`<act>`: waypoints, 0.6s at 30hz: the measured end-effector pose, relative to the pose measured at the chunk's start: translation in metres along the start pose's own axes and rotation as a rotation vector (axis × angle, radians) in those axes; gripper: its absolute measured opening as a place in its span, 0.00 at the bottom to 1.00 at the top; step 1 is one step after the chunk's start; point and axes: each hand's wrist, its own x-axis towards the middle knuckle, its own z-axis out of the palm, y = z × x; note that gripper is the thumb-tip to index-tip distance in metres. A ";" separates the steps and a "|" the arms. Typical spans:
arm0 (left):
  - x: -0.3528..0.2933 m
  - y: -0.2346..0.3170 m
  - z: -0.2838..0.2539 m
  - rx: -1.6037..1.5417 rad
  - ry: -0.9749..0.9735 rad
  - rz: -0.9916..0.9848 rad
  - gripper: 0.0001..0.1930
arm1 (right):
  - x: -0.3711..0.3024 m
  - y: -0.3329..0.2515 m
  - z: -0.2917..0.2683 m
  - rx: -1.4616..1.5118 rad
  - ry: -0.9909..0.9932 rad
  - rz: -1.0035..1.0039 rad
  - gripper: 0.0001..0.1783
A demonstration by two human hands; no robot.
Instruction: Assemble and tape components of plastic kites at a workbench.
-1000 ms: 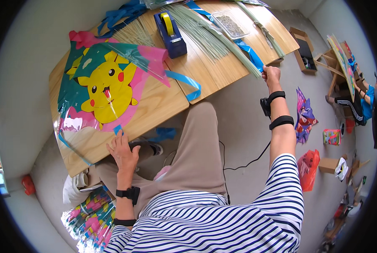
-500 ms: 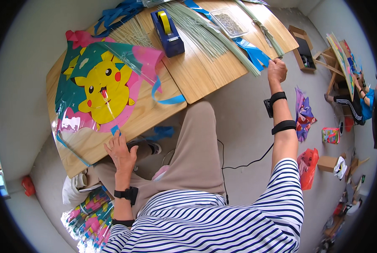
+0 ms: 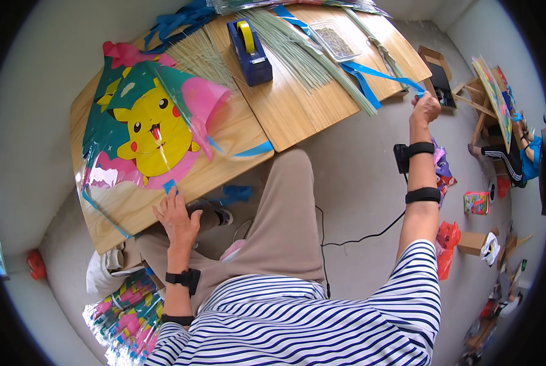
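My left hand (image 3: 177, 221) rests at the table's near edge, fingers spread, its fingertips against a short blue ribbon tail (image 3: 170, 185). This tail lies at the lower edge of a shiny kite sheet (image 3: 160, 146) of printed plastic, green and pink with a yellow cartoon animal. Out past the table's right end, my right hand (image 3: 426, 108) is closed on a blue ribbon (image 3: 383, 74). The ribbon stretches from the tabletop by the clear tray up to my fingers. Another blue ribbon piece (image 3: 255, 149) lies at the front edge, right of the sheet.
On the wooden table (image 3: 309, 125) stand a blue tape dispenser (image 3: 250, 58) and a clear tray (image 3: 334, 41) of small bits, beside bundles of thin sticks (image 3: 291, 52). More blue ribbon (image 3: 178, 24) is heaped behind. A cable (image 3: 364, 239) crosses the floor. Another person (image 3: 526, 152) sits far right.
My right hand has moved farther right and slightly up, drawing the blue ribbon out across the table's end. The sheet's right pink flap has shifted. My left hand stays almost in place.
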 end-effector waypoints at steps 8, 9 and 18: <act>-0.006 -0.008 -0.003 -0.112 0.084 -0.001 0.35 | -0.101 -0.158 -0.072 0.801 -0.265 -0.017 0.11; -0.006 -0.008 -0.004 -0.114 0.084 0.001 0.35 | -0.129 -0.173 -0.073 0.835 -0.357 -0.121 0.10; -0.012 -0.008 -0.014 -0.249 0.182 0.049 0.30 | -0.311 -0.200 -0.033 0.721 -1.180 -0.258 0.09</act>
